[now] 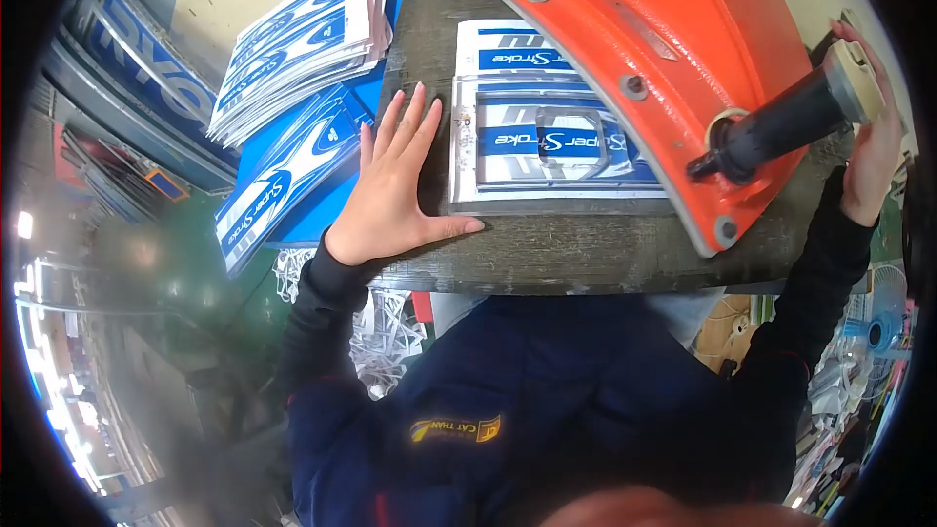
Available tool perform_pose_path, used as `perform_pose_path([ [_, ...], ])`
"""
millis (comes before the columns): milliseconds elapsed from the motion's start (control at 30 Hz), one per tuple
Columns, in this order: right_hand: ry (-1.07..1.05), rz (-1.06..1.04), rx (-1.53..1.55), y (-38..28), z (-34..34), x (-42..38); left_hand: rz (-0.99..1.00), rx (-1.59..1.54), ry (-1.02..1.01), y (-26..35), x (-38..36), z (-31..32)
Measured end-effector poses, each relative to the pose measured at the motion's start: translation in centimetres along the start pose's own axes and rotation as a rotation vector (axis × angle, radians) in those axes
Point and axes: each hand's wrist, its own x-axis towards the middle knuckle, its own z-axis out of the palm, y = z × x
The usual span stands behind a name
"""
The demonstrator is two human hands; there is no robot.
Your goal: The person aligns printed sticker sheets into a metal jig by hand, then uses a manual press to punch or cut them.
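Observation:
My left hand (390,181) lies flat on the dark cutting board (429,259), fingers spread and holding nothing. Just right of it, a metal cutting die (467,151) rests on a printed blue-and-white sheet (532,34) marked "Super Stroke". The orange swing arm (673,49) of a press hangs over the right part of the sheet and hides some of the die. Out at the arm's right side, my right hand (874,161) is closed around the black handle (786,137) near its cream-coloured end; that end partly covers the fingers.
A thick stack of printed sheets (293,49) stands at the upper left on a blue surface (293,220). Several cut printed pieces (293,171) lie in front of it, near my left wrist. White scrap strips (386,346) hang below the board. A blue fan (875,332) is at the right.

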Motion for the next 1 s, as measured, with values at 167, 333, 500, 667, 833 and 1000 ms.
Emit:
perform_pose_path([
  [167, -0.179, 0.127, 0.408, -3.1, 1.1, -1.6, 0.025, 0.012, -0.02, 0.0, 0.1, 0.1],
  [333, -0.133, 0.329, 0.611, -1.0, 0.6, -1.0, 0.015, 0.005, -0.017, 0.1, 0.2, 0.0],
  [500, -0.13, 0.342, 0.701, 6.0, -2.4, 0.8, 0.012, -0.004, -0.027, 0.2, 0.3, 0.0],
  [667, 0.091, 0.363, 0.629, 15.1, -4.2, 3.7, 0.027, -0.046, -0.023, 0.0, 0.4, 0.0],
  [833, 0.274, 0.463, 0.619, 18.0, -4.5, 7.2, 0.014, -0.034, -0.031, 0.1, 0.5, 0.1],
  [1000, 0.409, 0.509, 0.609, 17.2, -2.9, 7.8, 0.039, -0.03, -0.027, 0.1, 0.6, 0.0],
])
